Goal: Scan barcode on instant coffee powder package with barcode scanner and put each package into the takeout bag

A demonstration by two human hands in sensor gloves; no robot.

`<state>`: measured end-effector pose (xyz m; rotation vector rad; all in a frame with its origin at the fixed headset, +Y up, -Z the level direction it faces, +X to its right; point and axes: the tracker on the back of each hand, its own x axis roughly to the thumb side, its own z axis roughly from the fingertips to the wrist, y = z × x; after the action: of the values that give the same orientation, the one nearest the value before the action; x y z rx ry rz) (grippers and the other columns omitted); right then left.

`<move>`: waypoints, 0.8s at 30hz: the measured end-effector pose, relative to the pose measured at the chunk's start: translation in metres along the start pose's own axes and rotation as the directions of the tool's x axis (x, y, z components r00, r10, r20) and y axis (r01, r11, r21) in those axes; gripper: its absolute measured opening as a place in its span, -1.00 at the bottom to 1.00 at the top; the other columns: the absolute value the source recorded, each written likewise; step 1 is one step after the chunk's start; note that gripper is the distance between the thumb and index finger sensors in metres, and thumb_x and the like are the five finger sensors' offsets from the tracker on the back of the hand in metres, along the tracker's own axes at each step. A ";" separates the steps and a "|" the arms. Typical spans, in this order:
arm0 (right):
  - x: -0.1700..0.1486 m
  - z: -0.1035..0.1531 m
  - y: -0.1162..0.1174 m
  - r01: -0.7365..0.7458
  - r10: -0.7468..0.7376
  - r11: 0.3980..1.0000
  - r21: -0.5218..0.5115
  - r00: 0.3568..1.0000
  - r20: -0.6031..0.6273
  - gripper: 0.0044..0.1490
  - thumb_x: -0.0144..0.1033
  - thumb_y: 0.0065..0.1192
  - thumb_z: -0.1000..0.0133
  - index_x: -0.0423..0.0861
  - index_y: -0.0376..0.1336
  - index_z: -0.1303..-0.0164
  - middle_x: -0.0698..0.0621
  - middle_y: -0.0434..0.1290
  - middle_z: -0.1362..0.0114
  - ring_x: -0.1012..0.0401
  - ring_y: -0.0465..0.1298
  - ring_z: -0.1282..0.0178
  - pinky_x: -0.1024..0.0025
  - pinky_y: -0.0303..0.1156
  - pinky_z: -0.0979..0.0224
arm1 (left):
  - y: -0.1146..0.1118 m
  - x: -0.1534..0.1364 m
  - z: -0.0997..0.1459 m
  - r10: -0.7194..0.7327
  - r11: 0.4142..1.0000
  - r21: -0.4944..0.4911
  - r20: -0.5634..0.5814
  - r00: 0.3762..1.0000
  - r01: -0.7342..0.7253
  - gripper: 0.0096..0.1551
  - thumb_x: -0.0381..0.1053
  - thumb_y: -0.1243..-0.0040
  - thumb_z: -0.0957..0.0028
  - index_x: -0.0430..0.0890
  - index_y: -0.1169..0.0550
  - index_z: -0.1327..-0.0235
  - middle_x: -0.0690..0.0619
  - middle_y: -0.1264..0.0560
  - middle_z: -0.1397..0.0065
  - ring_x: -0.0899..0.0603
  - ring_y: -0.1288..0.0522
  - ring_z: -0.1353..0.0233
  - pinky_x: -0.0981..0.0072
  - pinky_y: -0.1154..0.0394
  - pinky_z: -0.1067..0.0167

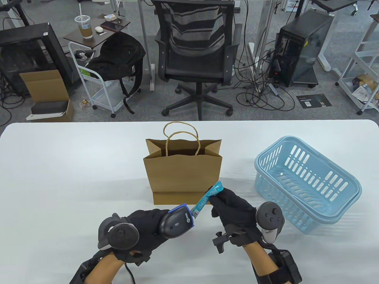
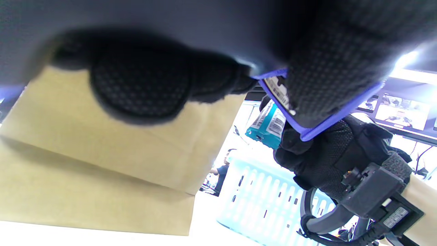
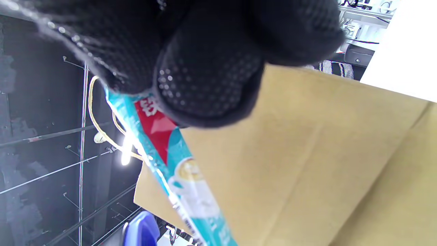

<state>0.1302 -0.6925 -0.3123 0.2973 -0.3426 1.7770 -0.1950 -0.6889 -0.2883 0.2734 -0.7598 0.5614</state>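
My left hand point(image 1: 142, 226) grips a dark barcode scanner point(image 1: 176, 222) with a purple rim, its head turned to the right. My right hand point(image 1: 232, 207) pinches a teal instant coffee stick point(image 1: 207, 198) by its upper end, the lower end slanting down to the scanner's window. In the left wrist view the stick's barcode point(image 2: 276, 124) shows just beyond the scanner's purple rim point(image 2: 324, 124). The right wrist view shows my fingertips point(image 3: 205, 85) on the stick point(image 3: 184, 174). The brown paper takeout bag point(image 1: 183, 171) stands upright and open right behind both hands.
A light blue plastic basket point(image 1: 308, 180) lies tilted at the right of the white table point(image 1: 59, 177), with nothing visible inside it. Beyond the table's far edge stand an office chair point(image 1: 197, 56), a cart and computer cases.
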 end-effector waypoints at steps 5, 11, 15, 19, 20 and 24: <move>-0.002 0.000 0.000 -0.003 0.003 1.000 0.001 1.000 -0.005 -0.50 -0.09 0.49 -0.02 0.13 0.49 -0.19 -0.02 0.75 -0.11 0.31 0.72 0.36 0.34 0.62 0.13 | -0.002 0.002 0.000 -0.018 1.000 -0.014 0.011 1.000 0.018 -0.43 0.31 -0.41 -0.09 0.02 -0.57 -0.21 0.07 -0.66 -0.03 -0.09 -0.75 0.15 0.02 -0.64 0.08; -0.002 0.000 0.001 -0.005 0.005 1.000 0.006 1.000 -0.013 -0.50 -0.08 0.49 -0.02 0.13 0.49 -0.19 -0.02 0.75 -0.11 0.31 0.72 0.35 0.34 0.62 0.13 | -0.001 0.001 0.000 -0.013 1.000 -0.019 0.003 1.000 0.013 -0.43 0.31 -0.42 -0.08 0.03 -0.58 -0.21 0.08 -0.66 -0.03 -0.09 -0.75 0.15 0.02 -0.64 0.08; -0.001 0.000 0.002 -0.017 0.017 1.000 0.012 1.000 -0.006 -0.49 -0.07 0.48 -0.03 0.14 0.48 -0.20 -0.01 0.74 -0.14 0.29 0.72 0.30 0.32 0.62 0.08 | 0.007 -0.001 0.000 -0.005 1.000 0.023 0.001 1.000 0.005 -0.42 0.31 -0.43 -0.07 0.02 -0.58 -0.21 0.09 -0.66 -0.03 -0.10 -0.76 0.15 0.02 -0.64 0.08; 0.000 0.002 0.006 -0.070 0.070 0.997 0.027 0.997 0.017 -0.50 -0.06 0.47 -0.03 0.14 0.49 -0.19 -0.01 0.74 -0.13 0.27 0.73 0.25 0.30 0.62 0.04 | 0.023 -0.014 0.002 0.026 0.995 0.093 -0.053 0.998 -0.021 -0.41 0.30 -0.45 -0.06 0.00 -0.58 -0.21 0.07 -0.66 -0.04 -0.11 -0.75 0.15 0.01 -0.63 0.07; 0.000 0.002 0.007 -0.088 0.087 0.996 0.031 0.996 0.025 -0.50 -0.06 0.47 -0.03 0.14 0.48 -0.19 0.00 0.74 -0.13 0.26 0.73 0.23 0.30 0.62 0.03 | 0.030 -0.022 0.004 0.047 0.991 0.128 -0.084 0.995 -0.036 -0.41 0.30 -0.45 -0.06 0.00 -0.58 -0.21 0.07 -0.66 -0.04 -0.11 -0.75 0.15 0.00 -0.63 0.07; 0.000 0.002 0.010 -0.105 0.103 0.993 0.047 0.994 0.041 -0.50 -0.05 0.49 -0.03 0.13 0.49 -0.18 -0.02 0.73 -0.13 0.27 0.74 0.19 0.30 0.63 0.00 | 0.047 -0.052 0.012 0.212 0.956 0.243 -0.185 0.960 -0.164 -0.41 0.28 -0.46 -0.06 -0.01 -0.58 -0.21 0.02 -0.66 -0.04 -0.14 -0.75 0.14 -0.02 -0.62 0.05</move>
<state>0.1208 -0.6951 -0.3105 0.3547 -0.3481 1.8860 -0.2596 -0.6753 -0.3150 0.3471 -0.5198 0.8472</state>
